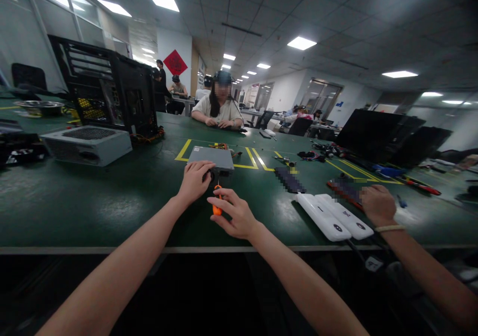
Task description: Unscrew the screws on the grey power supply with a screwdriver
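A grey computer power supply [212,156] lies on the green table in front of me, with its coloured cables bunched at the far side. My left hand [196,179] grips its near left corner, fingers over the top and thumb at the front face. Held in my right hand [236,214] is a screwdriver [217,201] with an orange and black handle. Its shaft points at the near face of the power supply; whether the tip sits in a screw I cannot tell.
At left stand a second power supply [89,144] and an open black computer case [112,87]. White power banks [324,216] lie to the right, beside a neighbour's hand [378,204]. Across the table [149,196] sits a person [220,102]. Monitors [381,132] and tools are further right.
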{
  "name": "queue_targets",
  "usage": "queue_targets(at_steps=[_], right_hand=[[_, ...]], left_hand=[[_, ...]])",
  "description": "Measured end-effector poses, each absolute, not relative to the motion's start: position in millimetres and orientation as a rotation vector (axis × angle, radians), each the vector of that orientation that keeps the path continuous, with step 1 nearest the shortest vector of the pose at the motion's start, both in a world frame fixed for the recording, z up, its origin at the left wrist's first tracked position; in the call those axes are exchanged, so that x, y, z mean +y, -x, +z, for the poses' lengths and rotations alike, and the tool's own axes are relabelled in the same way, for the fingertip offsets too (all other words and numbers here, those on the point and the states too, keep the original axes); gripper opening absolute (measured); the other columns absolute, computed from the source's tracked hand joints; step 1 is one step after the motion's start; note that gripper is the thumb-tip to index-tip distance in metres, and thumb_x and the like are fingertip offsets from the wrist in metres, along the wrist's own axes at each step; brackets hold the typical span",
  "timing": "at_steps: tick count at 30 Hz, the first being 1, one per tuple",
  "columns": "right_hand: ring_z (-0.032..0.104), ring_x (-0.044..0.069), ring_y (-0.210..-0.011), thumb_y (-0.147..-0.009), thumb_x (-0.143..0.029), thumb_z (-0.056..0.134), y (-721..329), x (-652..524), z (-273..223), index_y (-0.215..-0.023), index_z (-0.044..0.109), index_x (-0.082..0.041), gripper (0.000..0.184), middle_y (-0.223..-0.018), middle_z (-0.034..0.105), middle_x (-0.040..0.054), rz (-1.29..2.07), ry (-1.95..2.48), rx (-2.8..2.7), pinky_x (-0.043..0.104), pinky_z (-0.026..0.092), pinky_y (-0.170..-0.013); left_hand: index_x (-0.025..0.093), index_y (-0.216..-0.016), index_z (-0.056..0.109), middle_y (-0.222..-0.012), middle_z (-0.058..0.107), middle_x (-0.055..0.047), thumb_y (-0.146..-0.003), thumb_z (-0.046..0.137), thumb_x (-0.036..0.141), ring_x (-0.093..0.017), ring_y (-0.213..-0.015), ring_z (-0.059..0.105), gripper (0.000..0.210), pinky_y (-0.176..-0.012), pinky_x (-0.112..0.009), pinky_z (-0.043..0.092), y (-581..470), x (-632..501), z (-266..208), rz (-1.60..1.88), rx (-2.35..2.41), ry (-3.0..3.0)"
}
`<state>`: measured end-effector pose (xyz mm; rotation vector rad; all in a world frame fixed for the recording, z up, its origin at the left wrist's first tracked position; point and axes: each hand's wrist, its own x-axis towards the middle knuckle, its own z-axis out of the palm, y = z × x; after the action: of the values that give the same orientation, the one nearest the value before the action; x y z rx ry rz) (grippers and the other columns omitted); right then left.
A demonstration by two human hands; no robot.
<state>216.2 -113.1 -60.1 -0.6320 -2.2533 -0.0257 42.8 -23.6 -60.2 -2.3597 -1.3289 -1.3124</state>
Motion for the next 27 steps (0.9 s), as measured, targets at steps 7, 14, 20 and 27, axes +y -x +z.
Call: queue_targets(at_steps=[7,14,20,27], right_hand=[[0.059,0.022,-0.108,-0.08,-0.04,0.061,-213,-112,-65,-0.111,0.045,-0.021,0.04,-0.114,0.059,0.014,0.047,0.61,-2.148,0.038,0.051,-0.087],[0.06,0.021,-0.102,-0.087,-0.037,0.051,-208,-112,-62,-0.121,0.047,-0.021,0.038,-0.118,0.055,0.0145,-0.163,0.637,-2.303,0.032,0.052,-0.081],[0.06,0.023,-0.106,-0.08,-0.04,0.061,-206,-108,-71,-0.108,0.045,-0.02,0.038,-0.112,0.06,0.0151,-0.066,0.616,-2.158,0.034,0.053,-0.082],[0.061,0.02,-0.099,-0.088,-0.034,0.048,-205,-112,-61,-0.117,0.047,-0.018,0.034,-0.116,0.055,0.0153,-0.254,0.606,-2.275,0.032,0.054,-0.079]], left_hand=[[0.024,-0.113,0.059,-0.117,0.062,-0.003,-0.084,0.041,0.016,-0.019,-0.11,0.053,0.034,-0.099,-0.038,0.031,-42,-23,-61,-1.285,-1.318,2.347],[0.025,-0.124,0.052,-0.125,0.057,-0.006,-0.08,0.053,0.024,-0.027,-0.113,0.048,0.044,-0.096,-0.044,0.03,-46,-24,-60,-1.081,-1.312,2.318],[0.026,-0.123,0.052,-0.127,0.056,-0.006,-0.081,0.054,0.027,-0.028,-0.116,0.046,0.042,-0.096,-0.046,0.029,-50,-21,-61,-1.066,-1.339,2.293],[0.024,-0.123,0.049,-0.131,0.054,-0.006,-0.083,0.051,0.025,-0.024,-0.123,0.044,0.04,-0.107,-0.046,0.018,-52,-18,-65,-1.079,-1.302,2.327]])
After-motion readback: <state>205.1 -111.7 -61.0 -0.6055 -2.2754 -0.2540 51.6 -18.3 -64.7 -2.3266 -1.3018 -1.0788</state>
